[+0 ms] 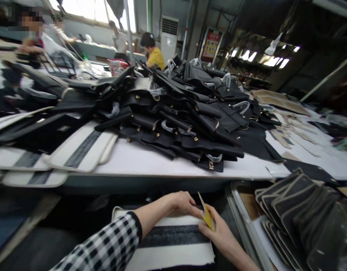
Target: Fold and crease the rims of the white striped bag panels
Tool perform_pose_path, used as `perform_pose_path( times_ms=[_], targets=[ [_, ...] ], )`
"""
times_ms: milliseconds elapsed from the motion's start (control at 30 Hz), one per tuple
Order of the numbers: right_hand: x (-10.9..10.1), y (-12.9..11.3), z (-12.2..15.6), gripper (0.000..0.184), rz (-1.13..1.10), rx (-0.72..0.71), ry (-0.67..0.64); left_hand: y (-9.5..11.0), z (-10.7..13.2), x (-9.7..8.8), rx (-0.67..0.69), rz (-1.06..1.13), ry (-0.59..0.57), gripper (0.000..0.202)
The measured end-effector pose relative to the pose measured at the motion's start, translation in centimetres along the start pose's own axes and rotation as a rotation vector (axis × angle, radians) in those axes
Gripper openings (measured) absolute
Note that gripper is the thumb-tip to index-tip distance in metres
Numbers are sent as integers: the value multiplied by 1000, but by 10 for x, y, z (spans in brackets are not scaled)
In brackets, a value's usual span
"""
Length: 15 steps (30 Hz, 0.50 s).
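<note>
A cream panel [169, 259] with a wide dark band across it lies low in front of me, below the table edge. My left hand [184, 203] is closed at the panel's far edge, its fingers curled and the tips close to a yellow piece. That thin, folded yellow piece [208, 220], pale on one face, is pinched in my right hand [218, 231] at the panel's right end. Whether it is paper, tape or a stiff card I cannot make out. My left fingertips partly hide the panel's far right corner.
Black bags [167, 120] with gold clasps are heaped on the white table [117, 162]. More banded cream panels [80, 150] overlap its left edge. Dark panels [300, 207] stand in a bin [241, 226] at my right. A person in yellow [156, 56] and other people are behind.
</note>
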State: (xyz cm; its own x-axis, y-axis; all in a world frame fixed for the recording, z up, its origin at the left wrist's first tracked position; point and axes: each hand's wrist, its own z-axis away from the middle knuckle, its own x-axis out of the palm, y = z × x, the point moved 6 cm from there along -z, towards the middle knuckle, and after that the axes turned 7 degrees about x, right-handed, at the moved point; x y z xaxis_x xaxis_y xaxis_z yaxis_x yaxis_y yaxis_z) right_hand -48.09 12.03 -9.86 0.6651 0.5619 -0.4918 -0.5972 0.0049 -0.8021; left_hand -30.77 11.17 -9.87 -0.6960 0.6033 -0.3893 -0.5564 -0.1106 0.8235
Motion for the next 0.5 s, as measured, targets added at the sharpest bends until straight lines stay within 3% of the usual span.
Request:
perform_pose_path(
  times_ms=[67,133,233,300,400,500],
  targets=[
    [-12,-7,-6,77,73,-46,-74,-10,26,-14,-9,-34,21,82],
    [-23,-19,-15,58,199,-74,-84,-23,62,-33,-3,-32,106,84],
    [-24,-48,-32,54,559,-92,52,-55,125,-65,-12,54,357,62],
    [-5,-74,-44,55,793,-161,123,-86,165,-75,-65,162,551,60],
    [49,-111,-61,52,964,-320,60,-140,200,-54,-218,425,727,74],
    [101,-140,-74,48,989,-426,-28,-173,199,-4,-319,738,726,78]
  ],
)
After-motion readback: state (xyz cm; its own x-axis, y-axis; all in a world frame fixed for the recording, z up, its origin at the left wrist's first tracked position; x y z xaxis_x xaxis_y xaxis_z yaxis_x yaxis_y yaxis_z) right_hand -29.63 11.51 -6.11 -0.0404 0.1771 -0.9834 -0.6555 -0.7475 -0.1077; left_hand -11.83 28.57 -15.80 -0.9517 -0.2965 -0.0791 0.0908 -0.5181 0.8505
